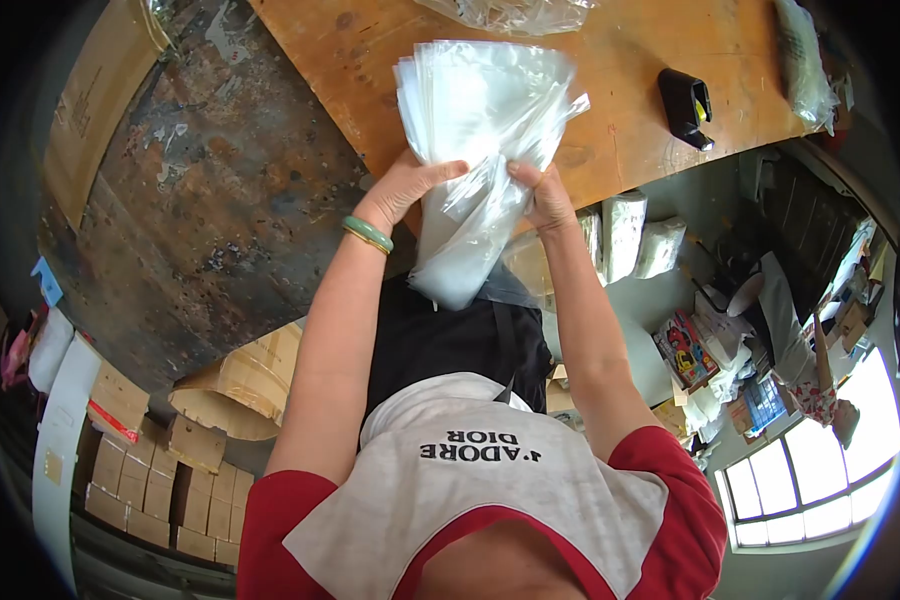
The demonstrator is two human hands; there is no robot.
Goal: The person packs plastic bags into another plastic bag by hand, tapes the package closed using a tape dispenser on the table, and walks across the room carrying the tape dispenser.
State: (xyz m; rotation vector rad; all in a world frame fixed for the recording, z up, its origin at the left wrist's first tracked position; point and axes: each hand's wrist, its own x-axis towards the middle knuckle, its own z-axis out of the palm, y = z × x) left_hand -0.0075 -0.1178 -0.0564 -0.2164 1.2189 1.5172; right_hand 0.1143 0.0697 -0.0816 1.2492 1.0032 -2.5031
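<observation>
The person's left hand point(415, 188) and right hand point(547, 196) are both closed around a bundle of clear plastic bags point(485, 125), with the thumbs pressing on its top side. The bundle is above the near corner of the wooden table point(630, 60), hiding this corner, and its lower end reaches over the dark trousers point(440, 345). More clear plastic point(515, 12) lies just beyond it. To the right stands a black object point(683, 105), and farther, a plastic roll point(808, 70). On the left, a stained dark surface point(220, 200) adjoins the table; cardboard boxes point(155, 480) are stacked lower.
</observation>
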